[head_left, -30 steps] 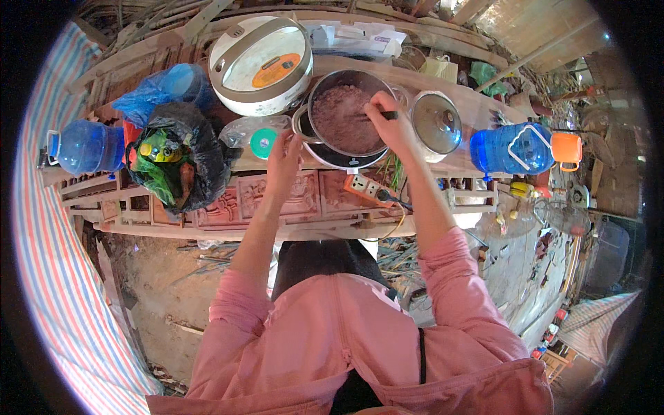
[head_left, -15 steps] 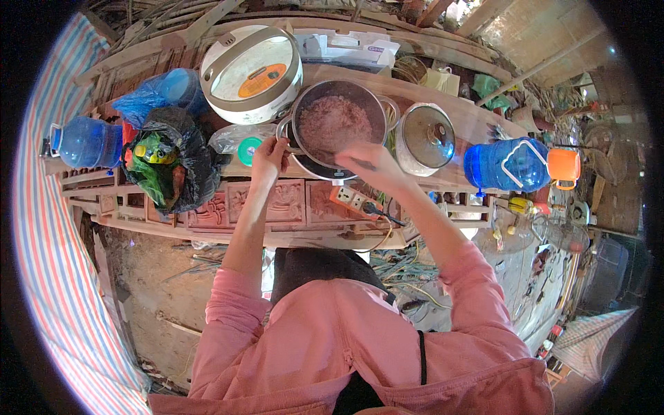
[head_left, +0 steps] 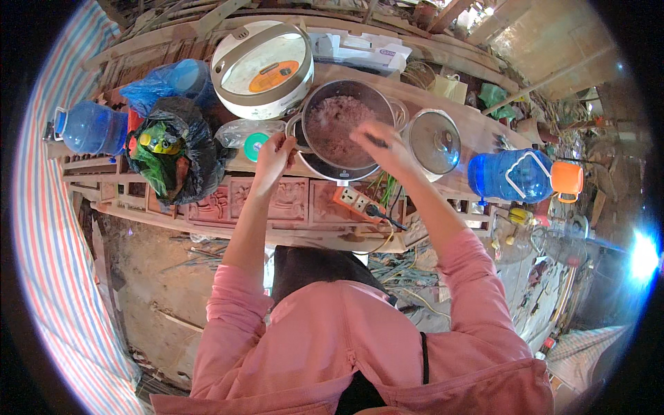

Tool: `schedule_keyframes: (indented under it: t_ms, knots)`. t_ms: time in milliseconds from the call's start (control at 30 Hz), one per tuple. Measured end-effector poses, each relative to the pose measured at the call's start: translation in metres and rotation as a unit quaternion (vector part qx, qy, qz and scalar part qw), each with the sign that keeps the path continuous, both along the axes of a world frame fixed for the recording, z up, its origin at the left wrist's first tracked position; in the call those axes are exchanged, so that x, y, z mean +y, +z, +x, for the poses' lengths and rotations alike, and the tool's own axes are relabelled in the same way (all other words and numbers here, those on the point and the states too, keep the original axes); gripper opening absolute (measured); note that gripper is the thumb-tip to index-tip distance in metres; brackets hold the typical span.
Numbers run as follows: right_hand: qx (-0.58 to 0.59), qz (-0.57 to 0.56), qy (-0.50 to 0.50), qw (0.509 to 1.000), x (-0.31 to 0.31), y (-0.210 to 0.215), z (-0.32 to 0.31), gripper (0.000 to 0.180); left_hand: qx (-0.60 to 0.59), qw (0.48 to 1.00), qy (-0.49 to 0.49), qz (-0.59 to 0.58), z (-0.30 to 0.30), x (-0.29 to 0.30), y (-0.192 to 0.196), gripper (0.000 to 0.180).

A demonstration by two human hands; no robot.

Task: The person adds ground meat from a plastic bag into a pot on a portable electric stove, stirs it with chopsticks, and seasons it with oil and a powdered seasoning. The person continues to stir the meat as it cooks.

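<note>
Far to the left of the cooking pot point(head_left: 353, 88) we saw a blue water jug point(head_left: 93, 128), then a blue plastic bag point(head_left: 149, 88) and, in front of that, a black plastic bag point(head_left: 202, 149), open at the top over something green. Closer to the pot, behind and to its left, we had a white and brown appliance point(head_left: 294, 88) with an orange label. Just left of the pot lay a clear plastic bag point(head_left: 238, 131) and a green round lid point(head_left: 256, 146). Our left hand point(head_left: 275, 160) was at the pot's left side, fingers closed on its pot handle point(head_left: 291, 131). The pot, tilted toward us on a dark burner point(head_left: 330, 168), held pinkish minced meat point(head_left: 340, 117). In front of the pot, below the surface point(head_left: 470, 128), was an orange power strip point(head_left: 358, 200). Our right hand point(head_left: 391, 152) reached over the pot's right front edge, fingers closed around a dark-handled utensil point(head_left: 375, 140); we could not make out its far end. Just right of the pot stood a glass-lidded pot point(head_left: 434, 142), and well to its right a second blue jug point(head_left: 508, 176) beside an orange cup point(head_left: 567, 178).
</note>
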State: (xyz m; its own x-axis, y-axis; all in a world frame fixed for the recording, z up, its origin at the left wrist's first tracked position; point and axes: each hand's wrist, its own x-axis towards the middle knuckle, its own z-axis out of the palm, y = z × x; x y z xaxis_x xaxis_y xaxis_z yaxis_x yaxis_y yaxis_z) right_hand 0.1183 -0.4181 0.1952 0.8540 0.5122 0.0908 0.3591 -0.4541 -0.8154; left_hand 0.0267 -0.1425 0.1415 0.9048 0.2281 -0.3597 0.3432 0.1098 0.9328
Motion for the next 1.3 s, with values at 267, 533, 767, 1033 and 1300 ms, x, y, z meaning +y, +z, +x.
schedule_keyframes:
  t_ms: [267, 533, 767, 1033, 1300]
  knots:
    - [-0.048, 0.021, 0.103, 0.993, 0.014, 0.002, 0.004, 0.022, -0.002, 0.998, -0.017, 0.059, 0.001, 0.000, -0.007, 0.027]
    - [0.169, -0.029, -0.230, 0.958, -0.012, -0.001, 0.039, 0.021, -0.002, 0.995, -0.027, 0.097, 0.003, 0.002, -0.009, 0.028]
    - [-0.026, -0.034, 0.051, 0.998, 0.008, 0.007, 0.012, 0.018, -0.005, 0.992, -0.043, 0.115, 0.005, 0.005, -0.009, 0.029]
    - [0.095, -0.004, 0.063, 0.993, 0.013, 0.016, 0.025, 0.022, -0.008, 0.994, -0.021, 0.102, 0.003, 0.004, -0.013, 0.029]
    - [0.126, -0.013, 0.109, 0.986, 0.012, 0.015, 0.003, 0.019, -0.001, 0.999, 0.020, 0.034, 0.002, -0.003, -0.012, 0.024]
